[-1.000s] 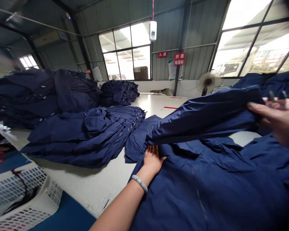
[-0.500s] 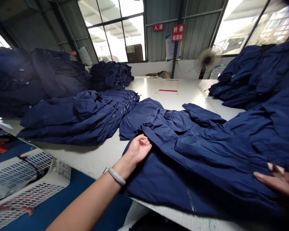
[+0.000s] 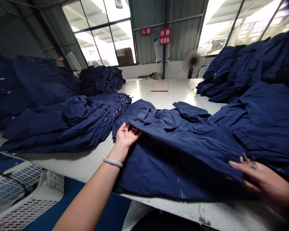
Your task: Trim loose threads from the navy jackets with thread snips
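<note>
White worktable (image 3: 159, 93), frame centre: wrinkled navy cloth garment (image 3: 183, 144) spread out, gripped at fold by left hand (image 3: 126, 135), pinched at hem by right hand (image 3: 262, 183), lower right.

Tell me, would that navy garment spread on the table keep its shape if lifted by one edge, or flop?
Probably flop: the navy garment lies in soft wrinkles and its fold drapes over the left hand. It looks thin, so likely light for its size. Pushed, it would probably bunch up rather than slide whole across the table.
</note>
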Demonstrator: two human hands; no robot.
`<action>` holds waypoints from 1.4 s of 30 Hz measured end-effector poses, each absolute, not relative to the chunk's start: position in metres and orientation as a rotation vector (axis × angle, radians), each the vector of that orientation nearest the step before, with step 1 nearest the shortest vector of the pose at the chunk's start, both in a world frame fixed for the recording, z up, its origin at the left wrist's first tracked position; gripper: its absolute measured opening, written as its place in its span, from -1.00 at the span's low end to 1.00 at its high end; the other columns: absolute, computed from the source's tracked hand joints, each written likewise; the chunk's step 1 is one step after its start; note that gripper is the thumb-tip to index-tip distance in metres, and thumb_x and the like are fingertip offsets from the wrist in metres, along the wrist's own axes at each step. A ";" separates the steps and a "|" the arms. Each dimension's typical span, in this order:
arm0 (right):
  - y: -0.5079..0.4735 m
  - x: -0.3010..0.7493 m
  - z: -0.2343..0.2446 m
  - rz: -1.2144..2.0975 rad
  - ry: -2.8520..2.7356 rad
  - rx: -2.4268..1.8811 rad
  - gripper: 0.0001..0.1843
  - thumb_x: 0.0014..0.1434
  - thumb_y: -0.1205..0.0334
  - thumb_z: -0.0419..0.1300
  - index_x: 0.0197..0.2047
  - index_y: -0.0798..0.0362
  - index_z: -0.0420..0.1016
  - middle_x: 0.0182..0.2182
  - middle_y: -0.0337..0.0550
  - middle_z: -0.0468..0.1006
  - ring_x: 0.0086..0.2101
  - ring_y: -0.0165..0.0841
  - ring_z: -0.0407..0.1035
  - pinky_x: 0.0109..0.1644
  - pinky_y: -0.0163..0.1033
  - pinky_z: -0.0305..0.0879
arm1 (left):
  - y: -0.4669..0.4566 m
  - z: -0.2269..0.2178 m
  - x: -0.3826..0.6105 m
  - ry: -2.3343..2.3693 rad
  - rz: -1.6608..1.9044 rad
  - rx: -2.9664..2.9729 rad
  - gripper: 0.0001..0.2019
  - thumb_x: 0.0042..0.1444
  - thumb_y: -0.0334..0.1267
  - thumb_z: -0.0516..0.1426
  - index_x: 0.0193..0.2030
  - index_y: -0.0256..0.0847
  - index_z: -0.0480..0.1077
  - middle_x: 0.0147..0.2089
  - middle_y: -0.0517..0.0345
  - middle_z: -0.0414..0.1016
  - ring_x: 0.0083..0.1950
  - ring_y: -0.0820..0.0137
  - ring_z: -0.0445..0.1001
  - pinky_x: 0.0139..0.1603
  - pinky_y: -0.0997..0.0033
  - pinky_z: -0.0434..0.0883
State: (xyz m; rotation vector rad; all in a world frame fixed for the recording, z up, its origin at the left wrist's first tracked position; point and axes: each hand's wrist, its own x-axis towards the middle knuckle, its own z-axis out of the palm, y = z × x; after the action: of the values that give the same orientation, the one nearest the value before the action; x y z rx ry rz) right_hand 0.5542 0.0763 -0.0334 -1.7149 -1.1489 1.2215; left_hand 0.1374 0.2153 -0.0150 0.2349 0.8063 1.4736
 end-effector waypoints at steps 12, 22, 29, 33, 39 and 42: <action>0.098 0.530 -0.056 1.362 -1.707 -1.549 -0.54 0.11 -0.15 0.24 -0.44 0.14 0.57 -0.44 -0.03 0.61 -0.36 -0.20 0.47 -0.15 -0.14 0.33 | 0.136 -0.013 0.172 1.114 1.550 0.353 -0.74 0.19 -0.44 0.09 0.00 -0.14 0.39 0.06 0.06 0.48 0.06 0.46 0.48 0.17 0.41 0.35; 0.132 0.480 -0.034 1.582 -1.485 -1.163 -0.36 0.01 0.28 0.34 0.20 -0.09 0.42 -0.31 -0.26 0.53 -0.38 -0.44 0.36 -0.33 -0.37 0.29 | 0.051 -0.050 0.239 1.355 1.012 1.507 -0.75 0.16 -0.13 0.19 -0.04 -0.11 0.40 -0.26 0.16 0.43 -0.22 0.35 0.43 -0.14 0.36 0.37; 0.156 0.444 -0.029 1.676 -1.238 -1.005 -0.40 0.05 0.13 0.35 0.18 -0.05 0.43 -0.63 -0.50 0.06 -0.66 -0.60 -0.18 -0.64 -0.42 -0.23 | 0.039 -0.058 0.248 1.641 1.109 1.902 -0.44 0.11 -0.03 0.22 0.20 -0.11 0.16 0.00 -0.03 0.36 -0.13 0.25 0.42 -0.09 0.20 0.41; 0.154 0.438 -0.045 1.678 -1.161 -0.933 -0.57 0.06 0.02 0.35 -0.06 0.09 0.56 -0.63 -0.46 0.11 -0.68 -0.63 -0.07 -0.62 -0.42 -0.20 | 0.037 -0.061 0.258 1.619 1.116 1.814 -0.30 0.05 -0.02 0.27 0.26 -0.10 0.10 0.15 -0.15 0.35 -0.23 0.27 0.48 -0.15 0.19 0.45; 0.148 0.446 -0.053 1.761 -1.140 -0.878 -0.49 0.04 0.00 0.38 0.03 0.03 0.51 -0.55 -0.29 0.39 -0.57 -0.50 0.25 -0.59 -0.43 -0.15 | 0.041 -0.065 0.275 1.494 1.150 1.442 -0.28 0.07 -0.07 0.26 0.32 0.03 0.03 0.31 -0.16 0.27 -0.48 0.48 0.48 -0.32 0.29 0.50; 0.148 0.450 -0.052 1.813 -1.163 -0.808 -0.35 -0.01 0.04 0.43 0.14 0.02 0.44 -0.45 -0.23 0.48 -0.58 -0.56 0.15 -0.59 -0.43 -0.18 | 0.050 -0.065 0.279 1.443 1.158 1.297 -0.37 0.18 -0.05 0.17 0.31 0.04 0.00 0.33 -0.13 0.24 -0.35 0.45 0.55 -0.22 0.31 0.52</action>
State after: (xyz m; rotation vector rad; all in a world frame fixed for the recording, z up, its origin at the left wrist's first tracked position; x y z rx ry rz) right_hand 0.4504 0.1477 -0.0522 -0.8078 -1.1630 1.8134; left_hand 0.2791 0.0500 -0.0647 1.2971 1.4433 1.1581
